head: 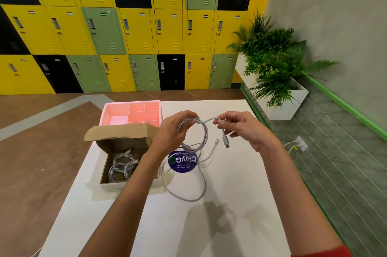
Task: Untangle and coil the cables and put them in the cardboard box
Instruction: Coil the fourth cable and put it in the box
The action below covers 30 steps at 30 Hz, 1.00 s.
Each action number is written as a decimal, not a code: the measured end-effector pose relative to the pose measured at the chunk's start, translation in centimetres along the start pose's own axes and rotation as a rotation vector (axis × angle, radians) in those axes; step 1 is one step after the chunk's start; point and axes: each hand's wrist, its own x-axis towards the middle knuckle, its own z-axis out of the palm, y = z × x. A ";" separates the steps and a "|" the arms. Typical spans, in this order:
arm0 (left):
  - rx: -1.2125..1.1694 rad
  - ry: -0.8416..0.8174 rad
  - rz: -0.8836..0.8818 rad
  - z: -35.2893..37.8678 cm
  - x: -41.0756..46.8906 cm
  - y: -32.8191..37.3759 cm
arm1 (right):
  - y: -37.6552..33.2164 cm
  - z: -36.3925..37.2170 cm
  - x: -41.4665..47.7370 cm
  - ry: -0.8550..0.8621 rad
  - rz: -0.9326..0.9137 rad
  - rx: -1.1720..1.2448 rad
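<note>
Above the white table my left hand (174, 129) grips a coil of grey-white cable (204, 137) at its top. My right hand (240, 125) pinches the same cable's free end just right of the coil, and its plug (226, 141) dangles below my fingers. A second white cable (188, 189) lies loose on the table under the coil, looping over a round purple sticker. The open cardboard box (123, 137) stands to the left, under my left forearm, with several coiled cables (122, 167) inside.
A pink divided tray (134, 113) sits behind the box at the table's far edge. The purple sticker (182, 165) is on the table (230, 204). A green rail, a white planter with plants and a wall socket are to the right. Lockers stand beyond.
</note>
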 end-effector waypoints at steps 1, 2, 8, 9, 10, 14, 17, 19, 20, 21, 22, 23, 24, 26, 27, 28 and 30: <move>0.018 0.015 0.002 0.0 0.0 0.0 | 0.0 0.1 0.0 -0.002 -0.002 0.004; 0.044 0.031 0.001 0.1 0.0 0.0 | 0.0 0.2 -0.1 -0.005 -0.003 0.007; 0.188 0.096 0.003 0.3 -0.2 0.0 | -0.3 0.7 0.0 -0.034 -0.022 -0.012; 0.188 0.084 -0.014 0.3 -0.2 0.0 | -0.3 0.8 0.0 -0.033 -0.021 -0.015; 0.170 0.061 -0.037 0.4 -0.3 -0.1 | -0.3 0.7 0.1 -0.031 -0.022 -0.013; -0.048 -0.092 -0.110 0.2 -0.5 0.0 | -0.1 0.6 0.1 -0.029 -0.024 0.009; -0.154 -0.152 -0.111 0.1 -0.6 0.1 | 0.2 0.4 0.3 -0.010 -0.021 0.021; -0.209 -0.164 -0.091 -0.1 -0.8 0.0 | 0.4 0.1 0.4 0.007 -0.017 0.037; -0.226 -0.173 -0.083 -0.2 -0.8 0.1 | 0.5 0.0 0.4 0.013 -0.016 0.040; -0.240 -0.182 -0.075 -0.4 -0.9 0.3 | 0.6 -0.1 0.4 0.017 -0.016 0.044; -0.257 -0.182 -0.073 -0.5 -0.9 0.5 | 0.7 -0.2 0.5 0.021 -0.016 0.049; -0.277 -0.171 -0.080 -0.6 -0.9 0.8 | 0.9 -0.3 0.5 0.024 -0.016 0.056; -0.293 -0.152 -0.091 -0.6 -0.9 1.1 | 1.1 -0.3 0.6 0.026 -0.015 0.068; -0.297 -0.092 -0.094 -0.6 -0.8 1.5 | 1.6 0.0 0.7 0.035 -0.023 0.111; -0.290 -0.062 -0.090 -0.5 -0.8 1.6 | 1.9 0.3 0.8 0.046 -0.033 0.144; -0.288 -0.034 -0.091 -0.4 -0.8 1.6 | 2.3 0.7 0.9 0.064 -0.043 0.187; -0.320 0.013 -0.105 0.0 -0.8 1.7 | 3.0 1.7 0.9 0.098 -0.057 0.301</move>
